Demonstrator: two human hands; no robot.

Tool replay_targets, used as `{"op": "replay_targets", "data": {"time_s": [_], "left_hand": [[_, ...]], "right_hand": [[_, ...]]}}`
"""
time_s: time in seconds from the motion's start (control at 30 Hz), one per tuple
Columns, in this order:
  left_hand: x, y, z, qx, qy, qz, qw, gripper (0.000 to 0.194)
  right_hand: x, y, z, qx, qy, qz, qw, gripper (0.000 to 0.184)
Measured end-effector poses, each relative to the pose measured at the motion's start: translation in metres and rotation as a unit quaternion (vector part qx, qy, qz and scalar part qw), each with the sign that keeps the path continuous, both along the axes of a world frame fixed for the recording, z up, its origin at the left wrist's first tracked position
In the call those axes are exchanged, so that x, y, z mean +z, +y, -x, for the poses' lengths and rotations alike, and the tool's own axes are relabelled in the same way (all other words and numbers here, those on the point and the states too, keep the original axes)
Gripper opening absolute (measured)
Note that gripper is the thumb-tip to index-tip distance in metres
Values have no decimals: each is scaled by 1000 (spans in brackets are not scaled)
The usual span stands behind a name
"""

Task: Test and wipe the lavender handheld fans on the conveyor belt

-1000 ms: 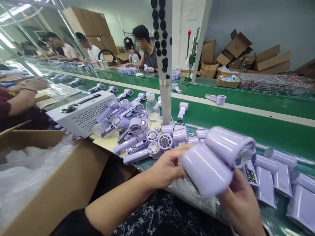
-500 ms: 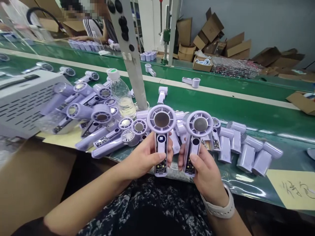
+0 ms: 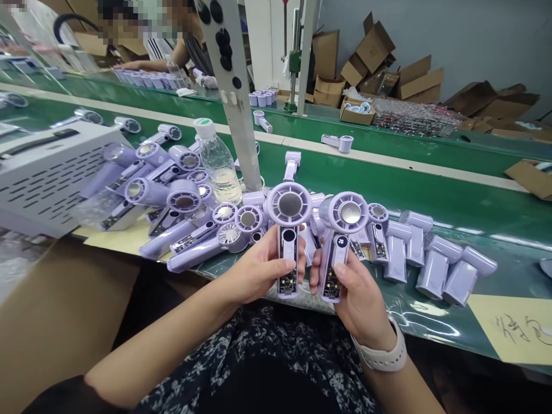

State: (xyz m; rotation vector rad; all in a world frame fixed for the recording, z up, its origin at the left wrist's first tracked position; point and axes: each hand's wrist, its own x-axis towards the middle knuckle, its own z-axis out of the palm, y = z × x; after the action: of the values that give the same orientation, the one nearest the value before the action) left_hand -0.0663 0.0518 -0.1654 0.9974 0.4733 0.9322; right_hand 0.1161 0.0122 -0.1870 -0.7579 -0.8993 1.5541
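My left hand is closed round the handle of a purple handheld fan, its thumb on the front of the handle. The small round display on that fan is dark. A second purple handheld fan is gripped in my right hand, thumb likewise on the front, and its display shows "20". Both fans stand upright side by side, round heads facing me, with circuit boards showing in the lower handles. Behind them, more purple fans lie heaped to the left, and several fans lie to the right.
A clear bottle stands by a metal post. On the left is a white perforated metal case. A yellow paper with handwriting lies at the right. Across the green conveyor, a person works near cardboard boxes.
The left fan's display has gone from "20" to dark, and the right fan's from dark to "20". Both hands still hold their fans; the view has shifted slightly.
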Motion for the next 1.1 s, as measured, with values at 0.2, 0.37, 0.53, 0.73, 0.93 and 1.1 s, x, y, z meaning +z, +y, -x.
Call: {"op": "replay_targets", "data": {"time_s": [0.2,0.37,0.53,0.73,0.93,1.1], "left_hand": [[-2,2,-1,9,-2,20,1000,40],[-7,1,-3,41,5,25,999,33],[-9,-3,3,-13,38,-47,998,31],[-13,3,5,10,53,-82,995,29],[-11,3,1,29,36,-56,997,27],[-9,1,2,30,52,-47,997,31]], "right_hand": [[-3,1,0,-24,-7,-1,1000,22],[-7,0,1,-50,7,20,999,32],[-10,-1,-2,-26,-9,4,1000,25],[-6,3,0,-44,7,30,999,30],[-3,1,4,-69,7,49,996,28],[-3,0,-1,-38,9,34,999,23]]}}
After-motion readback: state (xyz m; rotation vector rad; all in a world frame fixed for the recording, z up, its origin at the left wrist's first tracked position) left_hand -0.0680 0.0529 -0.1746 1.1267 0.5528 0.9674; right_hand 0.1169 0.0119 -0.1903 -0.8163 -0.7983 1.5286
